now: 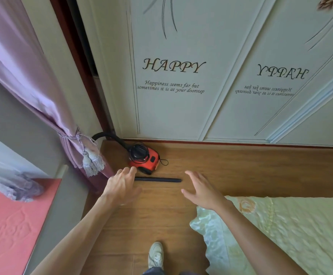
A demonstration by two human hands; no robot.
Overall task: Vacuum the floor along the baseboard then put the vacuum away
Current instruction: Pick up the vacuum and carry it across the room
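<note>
Hovering over the wooden floor (241, 165), my left hand (122, 187) is spreading its fingers and gripping nothing, just beside the red vacuum (144, 160), which is sitting in the floor's far left corner by the baseboard (241, 143). A black tube (157, 179) is lying flat between my hands. My right hand (203, 191) is hanging open too, empty, near the green bedspread (280, 235).

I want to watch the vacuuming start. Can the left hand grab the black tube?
Probably yes: the left hand is open near one end of the tube, which lies uncovered on the floor.
</note>
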